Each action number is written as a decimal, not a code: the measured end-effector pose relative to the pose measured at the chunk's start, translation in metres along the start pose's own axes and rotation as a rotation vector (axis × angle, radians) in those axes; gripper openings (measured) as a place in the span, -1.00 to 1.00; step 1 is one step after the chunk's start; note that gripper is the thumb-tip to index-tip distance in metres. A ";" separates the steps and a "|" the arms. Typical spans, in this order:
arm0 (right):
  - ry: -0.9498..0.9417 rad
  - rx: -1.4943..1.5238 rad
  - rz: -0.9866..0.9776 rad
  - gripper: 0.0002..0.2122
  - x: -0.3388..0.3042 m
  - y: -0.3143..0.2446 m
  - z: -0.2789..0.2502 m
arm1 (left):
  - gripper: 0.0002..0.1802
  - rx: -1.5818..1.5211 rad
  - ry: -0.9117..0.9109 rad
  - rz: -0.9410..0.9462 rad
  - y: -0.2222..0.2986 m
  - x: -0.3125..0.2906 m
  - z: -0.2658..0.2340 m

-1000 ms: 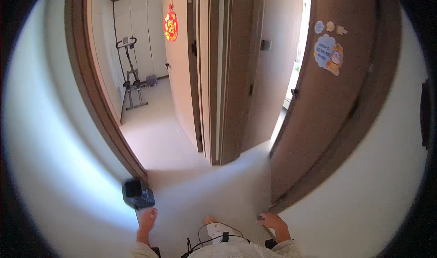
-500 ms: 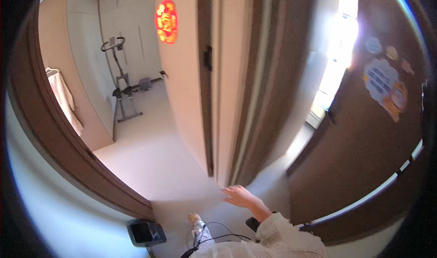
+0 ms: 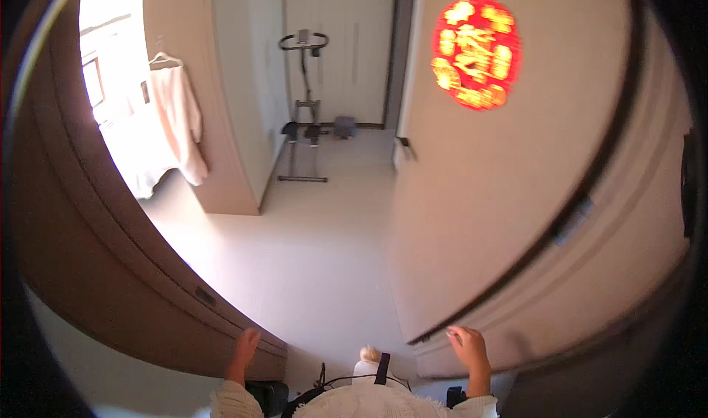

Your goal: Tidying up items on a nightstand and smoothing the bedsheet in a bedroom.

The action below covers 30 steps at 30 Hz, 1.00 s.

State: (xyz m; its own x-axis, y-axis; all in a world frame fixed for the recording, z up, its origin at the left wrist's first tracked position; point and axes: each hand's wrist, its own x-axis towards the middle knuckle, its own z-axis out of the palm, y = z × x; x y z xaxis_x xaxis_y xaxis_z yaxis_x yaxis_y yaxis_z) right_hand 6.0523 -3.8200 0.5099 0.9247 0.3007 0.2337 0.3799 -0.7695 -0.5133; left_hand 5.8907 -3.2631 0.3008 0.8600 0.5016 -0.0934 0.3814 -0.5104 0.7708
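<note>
My left hand is raised low in front of me beside the brown door frame, its fingers loosely bent and nothing seen in them. On the other side, my right hand hangs near the bottom of the open door, holding nothing, its fingers half curled and slightly apart. Whether either hand touches the wood I cannot tell. A round red and gold hanging ornament is on the door's face. Black cables run across my front, and one foot shows below.
Through the doorway, pale floor leads to an exercise bike and white cabinets. A light garment hangs at the left by a bright window. Beside my left forearm is a black bin. The door handle sticks out.
My view has turned left and moved closer to the doorway. My left hand has come into sight. My right hand has moved rightward in the picture, from the door's edge area.
</note>
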 end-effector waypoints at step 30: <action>-0.681 0.155 -0.846 -0.81 0.756 -0.377 0.481 | -0.52 -0.425 0.326 -1.021 -0.062 0.232 -0.001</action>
State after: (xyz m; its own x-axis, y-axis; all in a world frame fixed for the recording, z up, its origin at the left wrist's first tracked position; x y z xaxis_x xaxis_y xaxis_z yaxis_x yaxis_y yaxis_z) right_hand 6.6204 -3.0318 0.4831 0.1655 0.9831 0.0784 0.8530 -0.1028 -0.5117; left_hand 6.0660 -3.1139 0.2320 0.0644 0.7337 -0.6765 0.6514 0.4826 0.5855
